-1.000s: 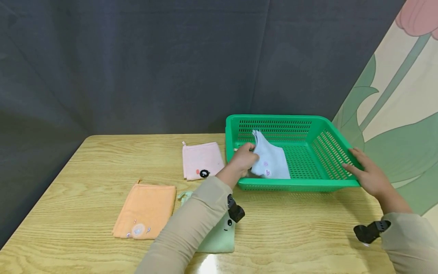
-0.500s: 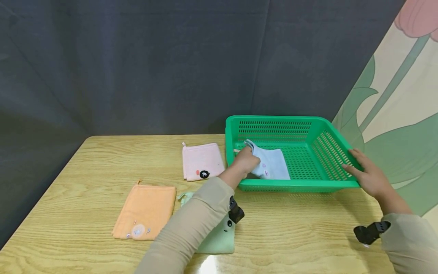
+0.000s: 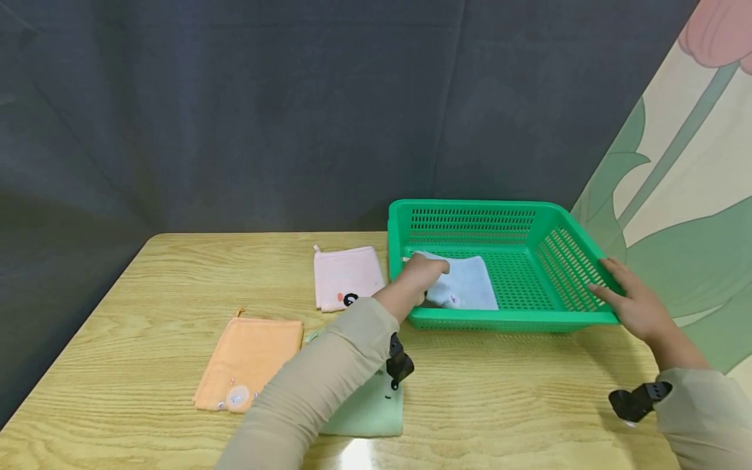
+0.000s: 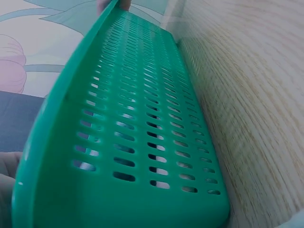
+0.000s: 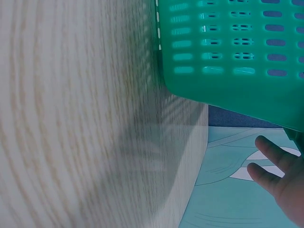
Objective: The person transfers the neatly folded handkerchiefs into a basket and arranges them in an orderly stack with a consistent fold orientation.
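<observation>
A light blue handkerchief [image 3: 467,284] lies mostly flat on the left part of the floor of a green plastic basket [image 3: 511,314]. My left hand [image 3: 417,277] reaches over the basket's left front corner and covers the handkerchief's left edge. One digit points right across the cloth, while the others are hidden beneath the hand, so I cannot tell whether they still pinch it. At the right front corner, my right hand [image 3: 637,303] holds the basket rim, thumb inside and fingers outside. Two of its fingers [image 5: 270,151] extend straight in the right wrist view.
On the wooden table [image 3: 499,398] lie a pink handkerchief [image 3: 346,271] left of the basket, an orange one [image 3: 258,356] farther left, and a green one [image 3: 370,414] partly under my left forearm. A dark curtain [image 3: 282,117] stands behind, and a flower-printed wall [image 3: 693,170] at right.
My left hand has lowered the light blue handkerchief's raised left end, so the cloth has gone from standing up to lying nearly flat. The right hand stays on the rim.
</observation>
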### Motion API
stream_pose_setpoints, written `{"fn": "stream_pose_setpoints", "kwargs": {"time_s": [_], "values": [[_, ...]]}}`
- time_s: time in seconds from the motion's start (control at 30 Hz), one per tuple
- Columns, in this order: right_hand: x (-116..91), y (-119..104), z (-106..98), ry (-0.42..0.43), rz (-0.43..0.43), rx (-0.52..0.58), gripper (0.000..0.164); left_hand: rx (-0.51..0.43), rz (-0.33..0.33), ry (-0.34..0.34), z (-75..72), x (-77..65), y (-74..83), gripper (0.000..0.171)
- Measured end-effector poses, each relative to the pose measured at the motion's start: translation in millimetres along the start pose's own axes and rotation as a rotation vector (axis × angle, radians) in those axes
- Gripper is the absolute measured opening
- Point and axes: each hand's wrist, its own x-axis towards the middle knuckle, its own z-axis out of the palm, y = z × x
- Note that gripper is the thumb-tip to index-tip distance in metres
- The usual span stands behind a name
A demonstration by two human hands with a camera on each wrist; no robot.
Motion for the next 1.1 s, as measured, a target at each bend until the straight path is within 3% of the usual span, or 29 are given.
{"fn": "stream_pose_setpoints", "kwargs": {"time_s": [0.37, 0.67, 0.9, 1.1], "values": [[-1, 0, 1, 0.005, -0.008, -0.002, 0.059, -0.159, -0.079, -0.014, -1.0, -2.1, 2.8, 0.044], [-1, -1, 0, 0.005, -0.008, -0.005, 0.059, -0.288, -0.056, -0.009, -5.8, -9.0, 3.9, 0.058], [-1, -1, 0, 0.012, -0.012, -0.003, 0.059, -0.307, -0.031, -0.032, -8.9, -15.8, 4.2, 0.053], [-1, -2, 0, 0.017, -0.012, -0.01, 0.059, -0.314, -0.017, -0.054, -10.7, -21.1, 2.4, 0.06]]}}
